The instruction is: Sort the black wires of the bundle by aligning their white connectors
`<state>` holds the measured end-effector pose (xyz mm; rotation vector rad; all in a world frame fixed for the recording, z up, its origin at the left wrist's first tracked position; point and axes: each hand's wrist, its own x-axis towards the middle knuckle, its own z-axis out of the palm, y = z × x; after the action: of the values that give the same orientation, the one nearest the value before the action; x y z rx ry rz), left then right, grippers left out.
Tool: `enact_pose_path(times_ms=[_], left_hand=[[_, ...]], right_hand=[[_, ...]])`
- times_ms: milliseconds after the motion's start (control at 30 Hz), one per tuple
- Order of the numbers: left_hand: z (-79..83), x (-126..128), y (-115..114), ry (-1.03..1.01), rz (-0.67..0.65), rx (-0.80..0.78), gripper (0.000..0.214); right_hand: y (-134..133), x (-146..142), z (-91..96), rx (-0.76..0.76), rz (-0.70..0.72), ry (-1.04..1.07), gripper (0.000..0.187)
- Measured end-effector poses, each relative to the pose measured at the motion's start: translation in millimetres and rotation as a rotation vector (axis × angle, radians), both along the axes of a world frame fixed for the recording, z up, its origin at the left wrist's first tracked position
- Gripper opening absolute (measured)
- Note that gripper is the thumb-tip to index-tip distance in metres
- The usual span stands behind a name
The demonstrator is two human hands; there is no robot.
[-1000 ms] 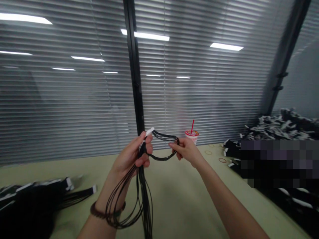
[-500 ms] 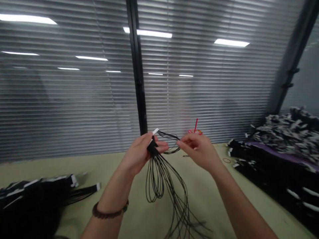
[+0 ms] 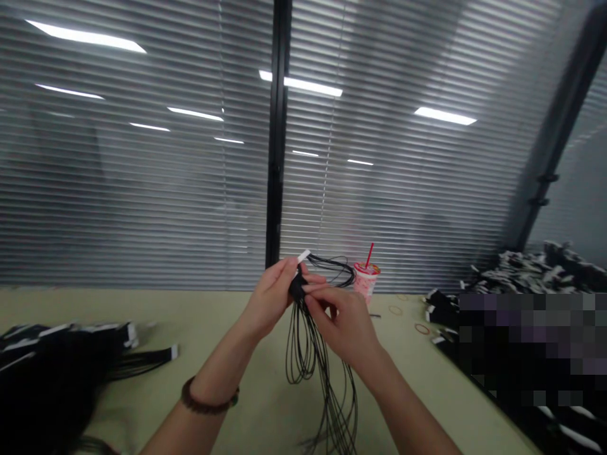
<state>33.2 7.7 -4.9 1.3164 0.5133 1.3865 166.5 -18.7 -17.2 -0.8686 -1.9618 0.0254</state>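
Observation:
My left hand (image 3: 270, 302) is closed around a bundle of thin black wires (image 3: 308, 344) just below its white connector (image 3: 303, 256), holding it up above the table. The wires hang down in long loops toward the tabletop. My right hand (image 3: 342, 325) has its fingertips pinched on the same bundle right beside my left thumb. A short loop of wire arches behind both hands. A brown bead bracelet (image 3: 208, 401) sits on my left wrist.
A pale green table (image 3: 237, 366) runs under my hands. A pink cup with a red straw (image 3: 366, 279) stands at the back by the blinds. Piles of black wire bundles lie at left (image 3: 57, 360) and right (image 3: 521, 328). Rubber bands (image 3: 421, 328) lie near the right pile.
My right hand has moved left from the far loop and now pinches the bundle beside my left hand. The hanging wires swung from under my left arm to the middle.

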Motion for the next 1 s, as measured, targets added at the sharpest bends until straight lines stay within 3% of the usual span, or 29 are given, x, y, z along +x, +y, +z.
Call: enact_pose_path(times_ms=[133,300,467,567,767,867,933,1000], left_hand=[[1.2,-1,-3,0.11,0.023,0.097,0.024],[1.6,-4,-2,0.316,0.189,0.241,0.024],[2.5,-6,-2,0.403,0.281,0.263,0.025],[3.0,-5,-1,0.451,0.351,0.286,0.024],[0.7,0,2,0.422,0.397,0.191,0.025],[-0.4,1,2,0.309,0.316,0.031,0.022],[-1.3,-2,3,0.215,0.246,-0.085,0.021],[-2.8,-7,7,0.141,0.219,-0.163,0.02]], right_hand=[[-3,-1,0.5,0.032,-0.023,0.032,0.018],[-3,0,0.7,0.005,-0.022,-0.011,0.02],[-3,4,1.6,-0.023,0.014,-0.071,0.022],[-4,5,2.3,-0.065,-0.036,-0.15,0.022],[-6,7,0.2,-0.106,-0.183,-0.258,0.028],[-2,17,0.6,-0.145,-0.205,-0.228,0.022],[0,26,4.7,-0.248,-0.091,-0.133,0.023],[-2,37,12.4,-0.434,0.179,0.023,0.028]])
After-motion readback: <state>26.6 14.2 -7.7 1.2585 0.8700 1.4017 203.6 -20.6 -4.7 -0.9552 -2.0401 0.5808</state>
